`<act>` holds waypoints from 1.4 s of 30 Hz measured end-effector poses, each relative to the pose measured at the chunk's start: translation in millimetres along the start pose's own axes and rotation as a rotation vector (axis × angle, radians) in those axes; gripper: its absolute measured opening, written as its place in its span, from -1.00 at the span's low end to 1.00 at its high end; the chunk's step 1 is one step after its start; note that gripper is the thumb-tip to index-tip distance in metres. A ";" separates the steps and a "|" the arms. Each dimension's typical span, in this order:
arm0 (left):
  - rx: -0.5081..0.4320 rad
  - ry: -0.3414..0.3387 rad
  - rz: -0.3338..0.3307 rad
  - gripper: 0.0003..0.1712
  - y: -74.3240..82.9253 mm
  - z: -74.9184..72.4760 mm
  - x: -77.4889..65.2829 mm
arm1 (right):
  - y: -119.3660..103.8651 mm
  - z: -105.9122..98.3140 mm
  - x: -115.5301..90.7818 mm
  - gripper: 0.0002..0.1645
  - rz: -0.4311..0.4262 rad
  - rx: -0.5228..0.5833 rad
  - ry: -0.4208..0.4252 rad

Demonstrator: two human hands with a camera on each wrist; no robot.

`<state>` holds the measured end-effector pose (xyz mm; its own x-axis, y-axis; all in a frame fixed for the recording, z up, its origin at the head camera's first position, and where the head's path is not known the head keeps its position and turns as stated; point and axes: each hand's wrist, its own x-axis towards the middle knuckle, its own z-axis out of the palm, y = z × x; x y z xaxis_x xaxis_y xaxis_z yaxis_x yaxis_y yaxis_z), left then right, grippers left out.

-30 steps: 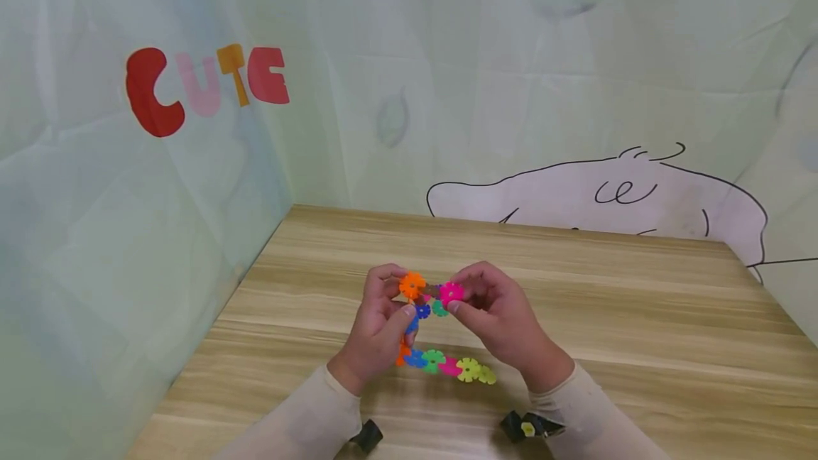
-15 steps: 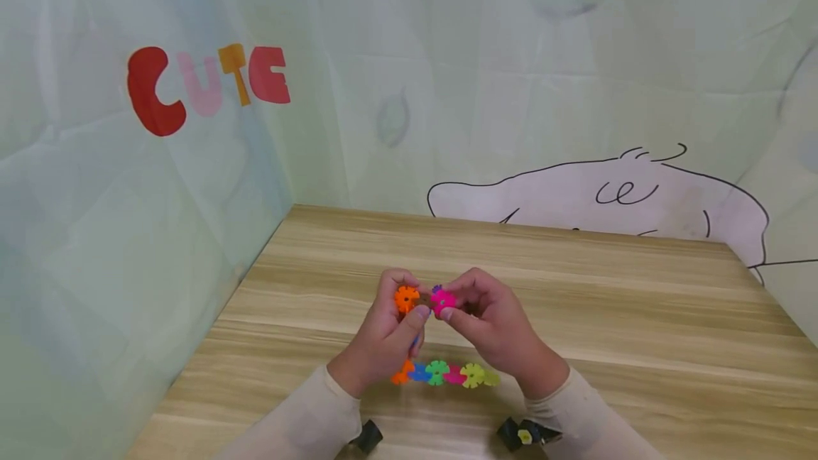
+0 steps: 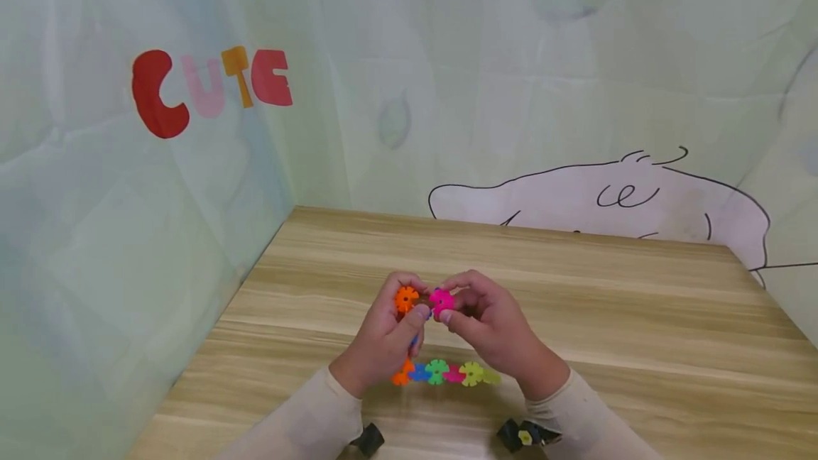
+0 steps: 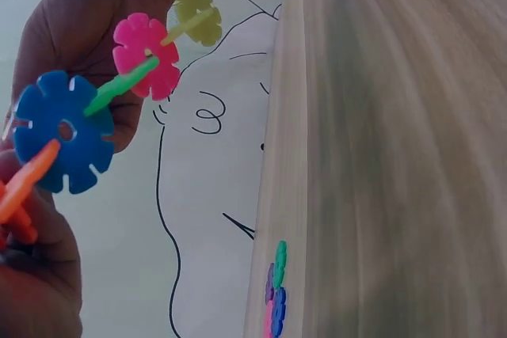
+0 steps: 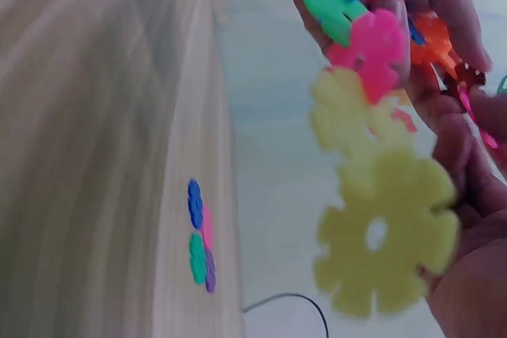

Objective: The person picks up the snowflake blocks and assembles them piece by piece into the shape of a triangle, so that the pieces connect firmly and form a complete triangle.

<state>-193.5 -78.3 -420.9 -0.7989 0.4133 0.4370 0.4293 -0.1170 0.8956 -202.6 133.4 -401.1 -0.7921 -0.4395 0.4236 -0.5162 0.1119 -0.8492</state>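
Over the table's middle, my left hand [image 3: 388, 325] grips a chain of slotted plastic snowflake discs near an orange disc [image 3: 406, 299]. My right hand [image 3: 495, 332] pinches a pink disc [image 3: 442, 302] between thumb and fingers. The fingertips of both hands almost meet around a brown disc [image 5: 469, 75], partly hidden by them. Below the left hand, the rest of the chain runs to the right: orange, blue, green [image 3: 437, 373], pink and yellow. The right wrist view shows its yellow end disc [image 5: 412, 219] up close; the left wrist view shows its blue disc [image 4: 67, 156].
Several loose discs, blue, pink, green [image 5: 197, 259] and purple, lie on the wooden table [image 3: 607, 318] beyond the hands, mostly hidden in the head view. Fabric walls [image 3: 447, 91] enclose the table at the back and left. Black straps [image 3: 367, 440] show near the sleeves.
The hands have drawn closer together, bringing the pink disc left toward the orange one. The chain's lower row has swung nearer level. Over the last half second little moved.
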 end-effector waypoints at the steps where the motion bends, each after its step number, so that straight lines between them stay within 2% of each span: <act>1: -0.002 0.018 -0.013 -0.74 0.4 -0.4 -0.3 | -0.3 -1.6 -0.1 -0.64 0.024 -0.029 -0.002; 5: -0.013 0.070 -0.030 -0.74 1.4 -2.6 -0.4 | -0.9 -12.2 0.5 -0.54 0.110 -0.097 0.021; 10: -0.025 0.091 -0.020 -0.75 2.6 -4.7 0.3 | 8.5 -25.7 7.3 -0.63 0.201 -0.203 0.029; 15: -0.041 0.112 -0.033 -0.76 4.1 -6.5 -0.2 | 30.0 -30.9 19.4 -0.72 0.319 -0.383 -0.101; 23: -0.048 0.106 -0.025 -0.77 3.8 -7.8 0.7 | 56.6 -25.6 36.9 -0.70 0.428 -0.552 -0.310; 30: -0.049 0.100 -0.025 -0.77 3.3 -9.1 1.1 | 57.0 -16.1 43.3 -0.62 0.475 -0.625 -0.435; 36: -0.045 0.102 -0.029 -0.77 4.4 -9.3 1.0 | 56.4 -12.6 44.9 -0.75 0.495 -0.619 -0.426; 42: -0.050 0.100 -0.010 -0.77 3.1 -9.6 0.7 | 54.5 -9.5 45.3 -0.76 0.503 -0.629 -0.428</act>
<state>-196.8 -87.1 -417.0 -0.8420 0.3231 0.4321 0.4016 -0.1594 0.9018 -269.7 128.0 -425.2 -0.8481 -0.4867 -0.2097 -0.3249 0.7901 -0.5198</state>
